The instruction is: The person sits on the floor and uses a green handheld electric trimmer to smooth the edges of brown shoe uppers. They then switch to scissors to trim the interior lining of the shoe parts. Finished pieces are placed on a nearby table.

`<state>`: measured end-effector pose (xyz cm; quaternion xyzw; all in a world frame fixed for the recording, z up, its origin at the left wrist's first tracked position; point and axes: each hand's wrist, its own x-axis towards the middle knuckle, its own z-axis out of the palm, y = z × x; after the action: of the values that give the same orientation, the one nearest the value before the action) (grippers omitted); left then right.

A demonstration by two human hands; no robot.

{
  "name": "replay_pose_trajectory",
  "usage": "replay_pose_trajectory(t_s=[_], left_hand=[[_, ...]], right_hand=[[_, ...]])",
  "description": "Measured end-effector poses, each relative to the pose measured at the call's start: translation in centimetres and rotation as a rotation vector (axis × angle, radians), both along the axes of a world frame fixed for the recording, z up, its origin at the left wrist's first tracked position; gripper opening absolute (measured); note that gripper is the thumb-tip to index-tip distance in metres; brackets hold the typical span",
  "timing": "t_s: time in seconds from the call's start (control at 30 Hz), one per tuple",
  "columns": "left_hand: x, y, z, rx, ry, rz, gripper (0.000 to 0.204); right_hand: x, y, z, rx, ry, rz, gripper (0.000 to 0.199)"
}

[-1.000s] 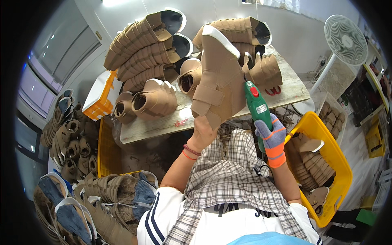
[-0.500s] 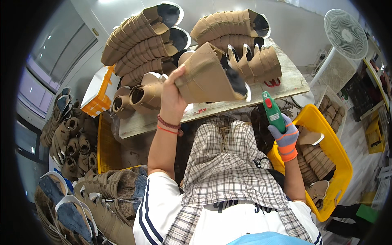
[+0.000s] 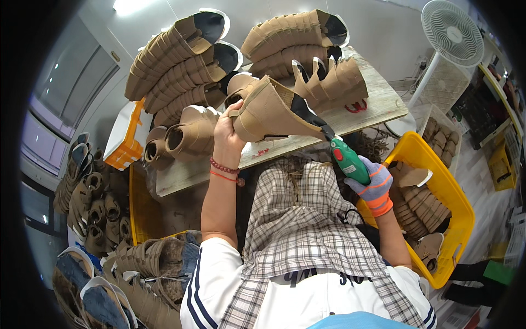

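Observation:
My left hand (image 3: 228, 130) grips a tan shoe upper (image 3: 268, 116) by its heel end, holding it up over the front edge of the table. Its dark lining shows at the toe end, which points right. In a grey glove with orange bands, my right hand (image 3: 373, 185) is wrapped round a green electric hand cutter (image 3: 349, 162) with a red button. The cutter's head meets the dark tip of the upper's toe end; its blades are too small to make out.
On the wooden table (image 3: 383, 112) are stacked tan uppers (image 3: 170, 52) and a red looped item (image 3: 356, 106). A yellow crate (image 3: 463, 219) with more uppers stands at right, near a white fan (image 3: 452, 34). Piled uppers (image 3: 96, 219) fill the left side.
The upper has turned, so its opening and inside now show, and its toe end has dropped. My right hand has moved the cutter left and slightly down to the upper's tip.

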<state>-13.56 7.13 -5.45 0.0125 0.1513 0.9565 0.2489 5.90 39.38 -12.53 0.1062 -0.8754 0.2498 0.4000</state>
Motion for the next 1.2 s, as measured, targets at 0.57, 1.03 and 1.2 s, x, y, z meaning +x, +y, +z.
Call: replay_pose_trajectory(t_s=[0.57, 1.03, 1.2], left_hand=[[-0.3, 1.3, -1.0, 0.032, -0.047, -0.088, 0.029], [3.9, 6.3, 0.8, -0.107, 0.174, 0.056, 0.036], [7.7, 6.7, 3.7, -0.452, 0.513, 0.191, 0.033]], right_hand=[[-0.4, -0.3, 0.4, -0.073, -0.046, 0.066, 0.059], [-0.8, -2.6, 1.6, -0.426, -0.087, 0.162, 0.053], [-0.4, -3.7, 1.1, -0.676, -0.183, 0.154, 0.048]])
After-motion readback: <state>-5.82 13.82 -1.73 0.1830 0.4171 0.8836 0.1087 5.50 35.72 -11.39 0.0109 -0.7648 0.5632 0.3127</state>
